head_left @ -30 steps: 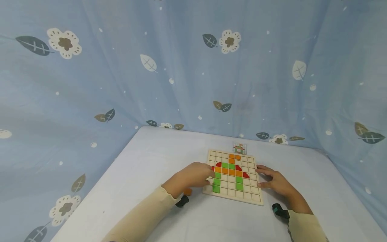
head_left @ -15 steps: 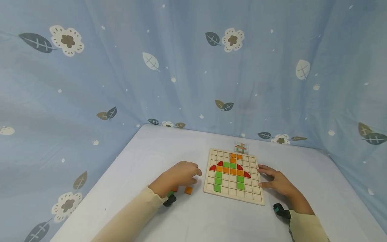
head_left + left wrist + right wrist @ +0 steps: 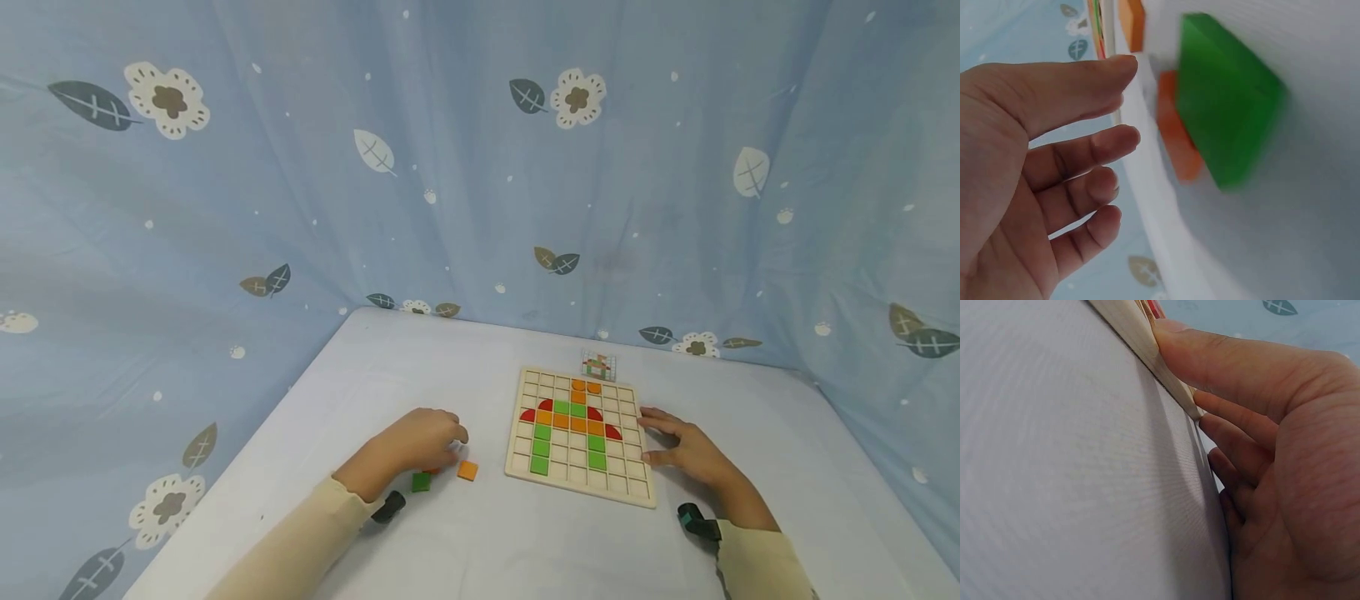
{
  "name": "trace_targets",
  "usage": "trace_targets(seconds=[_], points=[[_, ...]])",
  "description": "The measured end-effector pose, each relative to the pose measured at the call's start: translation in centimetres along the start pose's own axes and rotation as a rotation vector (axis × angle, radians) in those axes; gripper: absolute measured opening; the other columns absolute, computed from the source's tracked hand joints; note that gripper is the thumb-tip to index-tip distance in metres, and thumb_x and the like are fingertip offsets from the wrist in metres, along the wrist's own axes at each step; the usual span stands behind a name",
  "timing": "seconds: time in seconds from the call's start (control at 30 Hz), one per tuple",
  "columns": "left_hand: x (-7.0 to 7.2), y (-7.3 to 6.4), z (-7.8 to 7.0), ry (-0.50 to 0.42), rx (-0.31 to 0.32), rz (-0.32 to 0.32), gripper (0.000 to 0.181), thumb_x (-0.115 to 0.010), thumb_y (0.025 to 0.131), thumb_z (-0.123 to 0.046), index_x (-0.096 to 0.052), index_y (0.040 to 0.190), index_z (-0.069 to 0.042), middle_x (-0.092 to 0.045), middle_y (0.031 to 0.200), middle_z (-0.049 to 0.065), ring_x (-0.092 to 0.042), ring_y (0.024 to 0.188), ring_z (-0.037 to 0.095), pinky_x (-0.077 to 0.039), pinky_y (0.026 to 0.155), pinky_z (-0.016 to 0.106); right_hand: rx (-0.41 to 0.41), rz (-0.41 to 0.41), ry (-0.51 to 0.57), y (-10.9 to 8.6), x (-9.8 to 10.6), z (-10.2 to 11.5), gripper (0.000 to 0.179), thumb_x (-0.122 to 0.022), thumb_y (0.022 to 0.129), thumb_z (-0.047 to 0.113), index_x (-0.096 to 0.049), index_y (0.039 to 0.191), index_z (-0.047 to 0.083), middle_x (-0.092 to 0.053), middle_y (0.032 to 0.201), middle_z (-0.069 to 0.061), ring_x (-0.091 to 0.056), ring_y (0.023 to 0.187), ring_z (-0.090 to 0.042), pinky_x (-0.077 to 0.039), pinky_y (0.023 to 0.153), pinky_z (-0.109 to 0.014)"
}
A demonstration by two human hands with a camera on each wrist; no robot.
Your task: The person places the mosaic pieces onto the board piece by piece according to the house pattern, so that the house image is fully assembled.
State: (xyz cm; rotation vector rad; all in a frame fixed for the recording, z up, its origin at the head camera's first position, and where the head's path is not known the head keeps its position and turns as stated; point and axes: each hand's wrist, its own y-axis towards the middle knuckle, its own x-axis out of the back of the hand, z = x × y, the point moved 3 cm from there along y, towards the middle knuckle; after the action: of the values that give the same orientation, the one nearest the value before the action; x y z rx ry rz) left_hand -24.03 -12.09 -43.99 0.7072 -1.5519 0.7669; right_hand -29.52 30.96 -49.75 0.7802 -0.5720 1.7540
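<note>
In the head view my left hand (image 3: 420,440) hovers over a few loose tiles left of the board, its fingers loosely bent and holding nothing. A green square tile (image 3: 1229,100) lies near it, with a reddish-orange tile (image 3: 1175,131) partly hidden behind. Just right of the hand lies an orange square tile (image 3: 468,471). The wooden grid board (image 3: 559,463) bears green and orange squares, red quarter-round pieces and two orange round ones. My right hand (image 3: 686,447) rests at the board's right edge, thumb and fingertips touching its side in the right wrist view.
A small printed pattern card (image 3: 598,365) lies behind the board. The white-covered table (image 3: 420,358) meets a blue patterned curtain (image 3: 465,167) at the back and sides. Black wrist devices, such as the one at the right wrist (image 3: 697,522), sit below both hands.
My left hand has moved left from the board to the loose tiles, bringing the green tile into sight. A red quarter-round at the board's left is uncovered. The right hand stays put.
</note>
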Motion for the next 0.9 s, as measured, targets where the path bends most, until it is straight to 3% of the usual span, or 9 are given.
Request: trace_targets(seconds=[0.33,0.67,0.9], points=[[-0.1,-2.0,1.7,-0.039,0.012,-0.011,0.027,-0.077,0.081,-0.031,-0.075,0.103,-0.016,-0.057,0.080,-0.011,-0.046,0.064,0.006,-0.045,0.066,0.027,-0.004,0.005,-0.005,0.0,0.0,0.2,0.071,-0.083,0.073,0.032,-0.059,0.133,0.002,-0.036,0.150,-0.021,-0.022,0.138,-0.048,-0.022,0.104,-0.067],[-0.3,-2.4,1.5,-0.055,0.009,0.002,0.024,-0.075,0.085,-0.030,-0.075,0.105,-0.016,-0.056,0.078,-0.013,-0.047,0.065,0.004,-0.047,0.067,0.027,0.002,0.001,0.000,-0.1,0.2,0.3,0.070,-0.083,0.073,0.030,-0.059,0.133,0.002,-0.036,0.150,-0.020,-0.022,0.138,-0.048,-0.021,0.104,-0.068],[-0.5,-3.1,1.4,-0.075,-0.006,-0.006,0.014,-0.077,0.081,-0.033,-0.072,0.087,-0.022,-0.050,0.071,-0.014,-0.045,0.063,0.006,-0.042,0.061,0.025,-0.006,0.002,0.004,-0.1,0.1,0.2,0.071,-0.083,0.073,0.032,-0.059,0.133,0.002,-0.036,0.150,-0.019,-0.022,0.139,-0.048,-0.021,0.104,-0.068]])
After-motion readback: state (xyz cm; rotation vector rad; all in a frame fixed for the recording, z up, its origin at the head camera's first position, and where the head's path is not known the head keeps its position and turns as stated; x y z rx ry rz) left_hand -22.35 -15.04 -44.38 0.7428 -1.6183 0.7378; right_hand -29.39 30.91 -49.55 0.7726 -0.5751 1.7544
